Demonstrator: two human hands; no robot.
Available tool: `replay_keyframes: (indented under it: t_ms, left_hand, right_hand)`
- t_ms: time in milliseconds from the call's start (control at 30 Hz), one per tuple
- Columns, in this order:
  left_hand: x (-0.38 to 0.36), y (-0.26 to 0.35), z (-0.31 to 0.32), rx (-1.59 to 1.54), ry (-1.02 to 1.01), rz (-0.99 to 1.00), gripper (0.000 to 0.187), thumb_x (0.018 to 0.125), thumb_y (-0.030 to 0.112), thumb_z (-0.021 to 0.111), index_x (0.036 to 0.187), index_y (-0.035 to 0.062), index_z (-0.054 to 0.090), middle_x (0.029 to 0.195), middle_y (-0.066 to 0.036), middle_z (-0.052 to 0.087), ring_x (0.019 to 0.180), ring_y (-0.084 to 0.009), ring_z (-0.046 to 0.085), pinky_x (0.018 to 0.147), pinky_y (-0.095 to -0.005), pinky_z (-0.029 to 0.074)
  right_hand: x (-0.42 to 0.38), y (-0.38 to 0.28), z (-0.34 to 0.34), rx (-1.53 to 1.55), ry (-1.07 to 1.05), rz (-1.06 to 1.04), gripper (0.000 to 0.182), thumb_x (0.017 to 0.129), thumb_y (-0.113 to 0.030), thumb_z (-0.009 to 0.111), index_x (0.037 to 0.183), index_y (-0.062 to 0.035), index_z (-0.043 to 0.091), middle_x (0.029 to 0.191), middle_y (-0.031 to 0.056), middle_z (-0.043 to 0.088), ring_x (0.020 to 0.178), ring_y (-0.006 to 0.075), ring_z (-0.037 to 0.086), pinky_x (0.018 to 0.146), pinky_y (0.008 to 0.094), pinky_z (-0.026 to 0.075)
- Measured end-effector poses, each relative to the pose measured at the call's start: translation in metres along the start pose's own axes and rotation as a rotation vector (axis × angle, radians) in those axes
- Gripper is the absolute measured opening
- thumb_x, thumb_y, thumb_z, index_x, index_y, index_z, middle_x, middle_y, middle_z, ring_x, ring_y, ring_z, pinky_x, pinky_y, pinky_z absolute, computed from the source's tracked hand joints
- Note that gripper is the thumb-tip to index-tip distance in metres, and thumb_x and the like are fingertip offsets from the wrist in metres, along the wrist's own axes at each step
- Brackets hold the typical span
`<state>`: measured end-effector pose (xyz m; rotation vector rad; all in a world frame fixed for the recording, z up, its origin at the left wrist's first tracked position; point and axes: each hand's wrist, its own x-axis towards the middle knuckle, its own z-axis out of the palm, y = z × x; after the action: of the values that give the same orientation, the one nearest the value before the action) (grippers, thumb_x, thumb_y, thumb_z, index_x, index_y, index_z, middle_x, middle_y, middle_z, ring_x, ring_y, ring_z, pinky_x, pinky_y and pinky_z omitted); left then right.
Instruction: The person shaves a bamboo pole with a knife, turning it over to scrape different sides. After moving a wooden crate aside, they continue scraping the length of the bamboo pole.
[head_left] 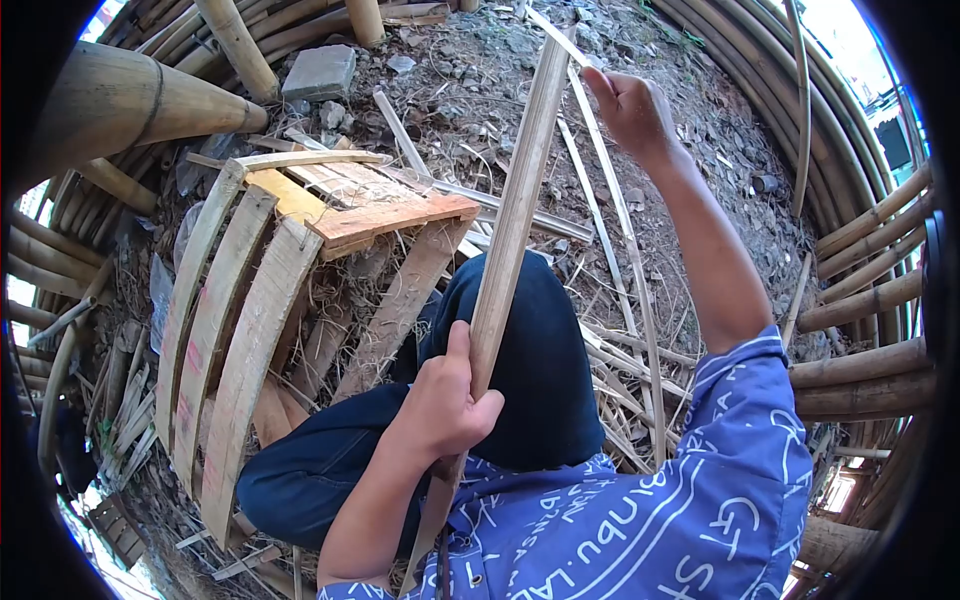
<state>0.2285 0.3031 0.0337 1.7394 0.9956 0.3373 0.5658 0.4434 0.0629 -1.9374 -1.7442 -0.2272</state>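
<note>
My left hand (448,405) is wrapped around the lower part of a long split bamboo slat (520,190), thumb and forefinger along its edges. The slat slants up over my bent knee, away from my body. At its far end my right hand (632,115), arm stretched out, is closed on a narrow, pale, blade-like strip (556,38). That strip crosses the slat's tip; I cannot tell whether it is a knife or bamboo. Left of my knee stands a wooden slatted crate (400,218) with loose fibres on and inside it.
Thin bamboo strips (622,235) and shavings lie on the stony ground right of my knee. A grey concrete block (319,73) rests at the back left. Thick bamboo poles (150,100) jut in from the left, and more poles (860,300) line the right side.
</note>
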Motion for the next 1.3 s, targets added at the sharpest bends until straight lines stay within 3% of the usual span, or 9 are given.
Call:
replay_keyframes:
  t_ms: [267, 367, 467, 633, 700, 833, 900, 1000, 1300]
  left_hand:
    - [0.001, -0.001, 0.001, 0.047, 0.005, 0.007, 0.069, 0.068, 0.011, 0.057, 0.12, -0.0249, 0.028, 0.055, -0.023, 0.054, 0.055, -0.0392, 0.06, 0.056, -0.0429, 0.049]
    - [0.001, -0.007, 0.006, 0.073, 0.032, 0.021, 0.067, 0.068, 0.011, 0.058, 0.12, -0.0212, 0.031, 0.056, -0.024, 0.055, 0.057, -0.0405, 0.06, 0.057, -0.0445, 0.049]
    - [0.001, -0.007, 0.01, 0.091, 0.095, 0.031, 0.061, 0.068, 0.011, 0.059, 0.118, -0.0158, 0.036, 0.057, -0.024, 0.055, 0.059, -0.0419, 0.06, 0.058, -0.0464, 0.049]
    - [-0.001, -0.007, 0.021, 0.053, 0.177, -0.008, 0.043, 0.068, 0.004, 0.058, 0.106, -0.006, 0.041, 0.059, -0.024, 0.053, 0.055, -0.0389, 0.06, 0.051, -0.0397, 0.047]
    - [-0.001, -0.01, 0.025, -0.005, 0.28, 0.067, 0.035, 0.068, 0.002, 0.059, 0.099, -0.0021, 0.045, 0.061, -0.019, 0.056, 0.052, -0.0312, 0.062, 0.05, -0.0363, 0.048]
    - [-0.004, -0.013, 0.025, -0.213, 0.249, -0.001, 0.036, 0.069, 0.009, 0.067, 0.101, -0.0004, 0.051, 0.06, -0.019, 0.059, 0.055, -0.0334, 0.065, 0.051, -0.0368, 0.05]
    - [-0.006, -0.008, 0.023, -0.385, 0.185, -0.126, 0.031, 0.074, 0.015, 0.073, 0.096, -0.001, 0.056, 0.058, -0.01, 0.059, 0.05, -0.0179, 0.063, 0.048, -0.0287, 0.048]
    - [-0.006, 0.004, 0.015, -0.423, 0.129, -0.153, 0.033, 0.082, 0.024, 0.072, 0.1, -0.0007, 0.059, 0.058, -0.005, 0.058, 0.049, -0.0076, 0.057, 0.046, -0.0246, 0.044]
    - [-0.003, -0.005, 0.02, -0.413, 0.121, -0.076, 0.036, 0.091, 0.032, 0.062, 0.105, -0.0013, 0.06, 0.052, -0.003, 0.054, 0.044, -0.0102, 0.056, 0.043, -0.0253, 0.043]
  right_hand:
    - [0.018, 0.01, -0.004, -0.001, 0.006, 0.044, 0.074, 0.089, -0.068, 0.037, 0.062, -0.0034, 0.061, 0.056, 0.0132, 0.06, 0.057, 0.0292, 0.062, 0.06, 0.0419, 0.048]
    - [0.004, -0.001, -0.016, 0.118, 0.055, 0.044, 0.074, 0.09, -0.068, 0.036, 0.056, -0.0055, 0.057, 0.049, 0.0079, 0.055, 0.046, 0.0206, 0.055, 0.047, 0.0382, 0.044]
    - [-0.054, -0.053, -0.039, 0.321, 0.03, -0.089, 0.064, 0.094, -0.058, 0.038, 0.049, -0.0135, 0.044, 0.042, -0.0033, 0.039, 0.035, 0.0052, 0.036, 0.03, 0.0277, 0.024]
    - [-0.146, -0.111, -0.054, 0.364, -0.374, 0.049, 0.05, 0.089, -0.045, 0.057, 0.059, -0.0044, 0.056, 0.05, 0.0156, 0.05, 0.046, 0.0334, 0.055, 0.044, 0.0391, 0.041]
    - [-0.163, -0.121, -0.058, 0.39, -0.407, 0.078, 0.048, 0.088, -0.044, 0.058, 0.059, -0.0055, 0.055, 0.05, 0.0149, 0.049, 0.046, 0.0326, 0.055, 0.044, 0.039, 0.041]
    - [-0.182, -0.136, -0.054, 0.346, -0.383, 0.004, 0.047, 0.088, -0.045, 0.059, 0.059, -0.0077, 0.053, 0.049, 0.0131, 0.049, 0.045, 0.0315, 0.055, 0.043, 0.0391, 0.041]
    - [-0.181, -0.142, -0.054, 0.301, -0.373, -0.035, 0.047, 0.087, -0.045, 0.059, 0.059, -0.0084, 0.053, 0.048, 0.0118, 0.05, 0.045, 0.0307, 0.056, 0.042, 0.0389, 0.041]
    - [-0.18, -0.144, -0.051, 0.21, -0.359, -0.109, 0.046, 0.087, -0.047, 0.059, 0.06, -0.0093, 0.053, 0.048, 0.0099, 0.051, 0.044, 0.0289, 0.056, 0.041, 0.0382, 0.042]
    - [-0.169, -0.134, -0.046, 0.012, -0.384, -0.209, 0.048, 0.086, -0.049, 0.059, 0.059, -0.0093, 0.052, 0.047, 0.0097, 0.051, 0.043, 0.0278, 0.057, 0.04, 0.0375, 0.043]
